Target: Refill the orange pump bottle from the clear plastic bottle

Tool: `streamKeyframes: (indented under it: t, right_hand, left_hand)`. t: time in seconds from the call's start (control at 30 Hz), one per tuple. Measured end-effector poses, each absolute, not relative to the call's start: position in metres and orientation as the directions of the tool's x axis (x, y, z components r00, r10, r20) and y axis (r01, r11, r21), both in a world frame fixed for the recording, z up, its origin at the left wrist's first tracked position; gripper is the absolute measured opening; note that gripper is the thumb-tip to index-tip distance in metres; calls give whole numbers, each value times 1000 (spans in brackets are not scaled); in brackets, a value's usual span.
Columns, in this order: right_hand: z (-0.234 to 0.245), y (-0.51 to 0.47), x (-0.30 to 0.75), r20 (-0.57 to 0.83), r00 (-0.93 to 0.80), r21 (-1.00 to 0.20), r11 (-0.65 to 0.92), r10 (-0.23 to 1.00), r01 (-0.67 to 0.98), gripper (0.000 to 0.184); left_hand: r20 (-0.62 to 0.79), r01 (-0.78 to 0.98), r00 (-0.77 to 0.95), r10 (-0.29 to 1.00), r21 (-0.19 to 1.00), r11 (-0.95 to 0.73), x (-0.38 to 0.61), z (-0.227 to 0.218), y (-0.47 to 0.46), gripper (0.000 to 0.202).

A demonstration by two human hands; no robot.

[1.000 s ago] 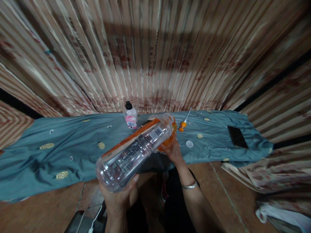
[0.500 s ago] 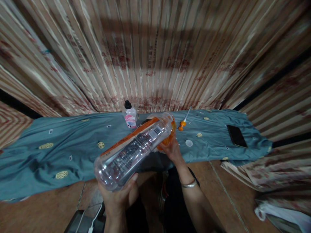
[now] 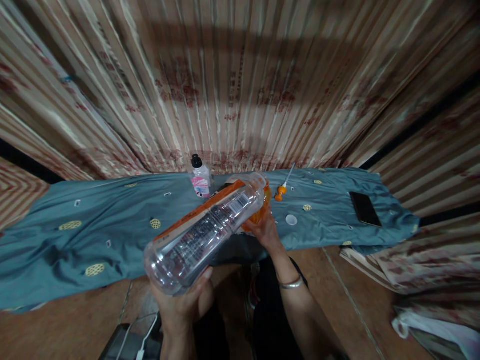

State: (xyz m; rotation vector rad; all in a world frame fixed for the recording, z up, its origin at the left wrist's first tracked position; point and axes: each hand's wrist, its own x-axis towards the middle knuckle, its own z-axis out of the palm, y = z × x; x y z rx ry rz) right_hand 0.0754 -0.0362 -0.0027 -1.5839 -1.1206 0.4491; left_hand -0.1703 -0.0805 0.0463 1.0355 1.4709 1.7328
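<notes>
My left hand (image 3: 183, 300) cups the base of a large clear plastic bottle (image 3: 202, 235) with an orange label, tipped so its mouth points away and down. Its neck meets an orange container (image 3: 258, 212) that my right hand (image 3: 266, 232) grips from below; a silver bangle sits on that wrist. Both are held over the near edge of a teal cloth (image 3: 93, 225). Where the bottle's mouth sits in the container is hidden.
On the cloth stand a small bottle with a black cap and pink label (image 3: 200, 180), an orange-handled tool (image 3: 283, 187), a white cap (image 3: 291, 219) and a dark phone (image 3: 365, 209). Striped curtains hang behind. A dark device with a white cable (image 3: 144, 340) lies on the floor.
Hardly anything has moved; the tipped bottle and both hands hold the same pose, with only a slight shift of the view.
</notes>
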Motion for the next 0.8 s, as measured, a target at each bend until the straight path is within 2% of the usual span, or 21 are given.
streamKeyframes:
  t: [0.2, 0.27, 0.4, 0.8]
  right_hand:
    - [-5, -36, 76, 253, 493, -905, 24, 832, 425, 91]
    - [-5, -36, 76, 259, 487, -901, 27, 834, 432, 91]
    - [-4, -36, 76, 268, 476, -899, 39, 838, 437, 93]
    - [-2, -37, 75, 283, 479, -893, 46, 831, 449, 89]
  left_hand:
    - [188, 84, -474, 860, 982, -168, -177, 39, -79, 101]
    - [173, 93, -443, 880, 985, -147, -181, 35, -79, 96]
    - [172, 70, -467, 868, 985, -158, -180, 34, -80, 101]
    - [159, 71, -500, 851, 987, -143, -172, 45, -81, 88]
